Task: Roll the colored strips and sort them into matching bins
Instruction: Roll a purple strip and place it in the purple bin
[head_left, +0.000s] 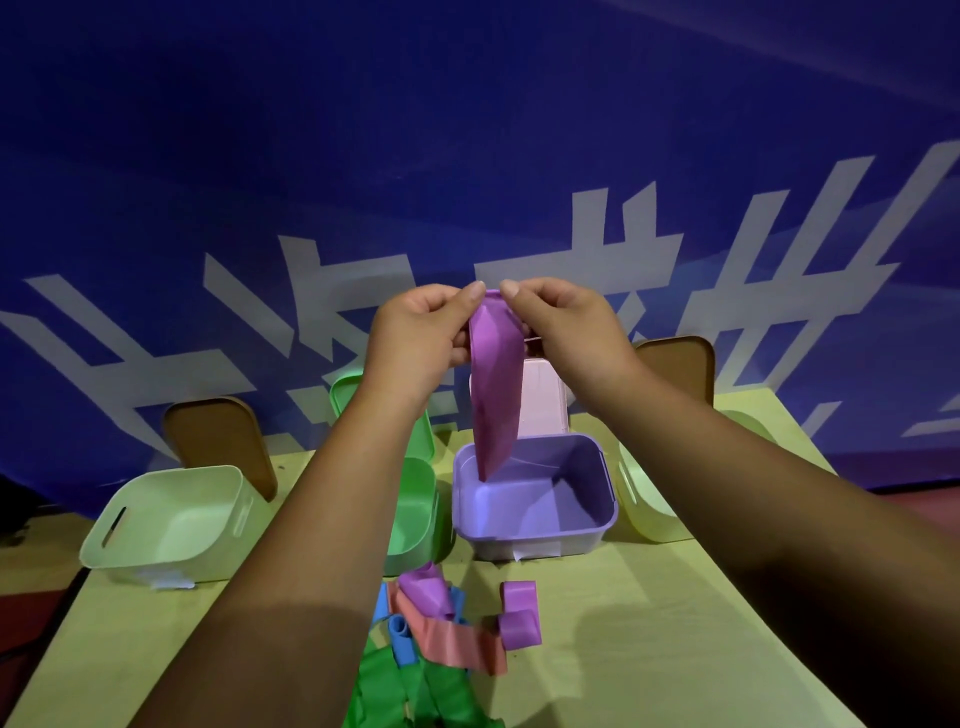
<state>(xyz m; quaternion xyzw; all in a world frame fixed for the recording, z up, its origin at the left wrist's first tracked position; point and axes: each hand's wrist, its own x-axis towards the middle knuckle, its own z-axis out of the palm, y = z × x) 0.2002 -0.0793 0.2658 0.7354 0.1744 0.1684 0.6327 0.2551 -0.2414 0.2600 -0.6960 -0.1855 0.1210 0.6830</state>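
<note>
Purple strip (496, 384), lavender bin (535, 543), bright green bin (418, 499), pale green bin (156, 564), pink bin (543, 400), brown lid (218, 441), salmon strip (457, 644), blue rolls (402, 644), green strips (384, 686), yellow-green table (649, 623), deep blue backdrop (363, 130) patterned with white lettering.

We record that the top end of the purple strip (496, 384) is covered by the pinching fingertips (474, 293) of the left hand (415, 338) and right hand (566, 332). Below the left fingers, the left forearm (311, 545) hides most of the green bin (418, 493). Behind the strip, just under the right fingers, the pink bin (543, 400) shows only in part. The right forearm (753, 493) covers much of the yellow bin (644, 499). Well below the fingers, the green strips (395, 691) are cut off by the bottom edge.
</note>
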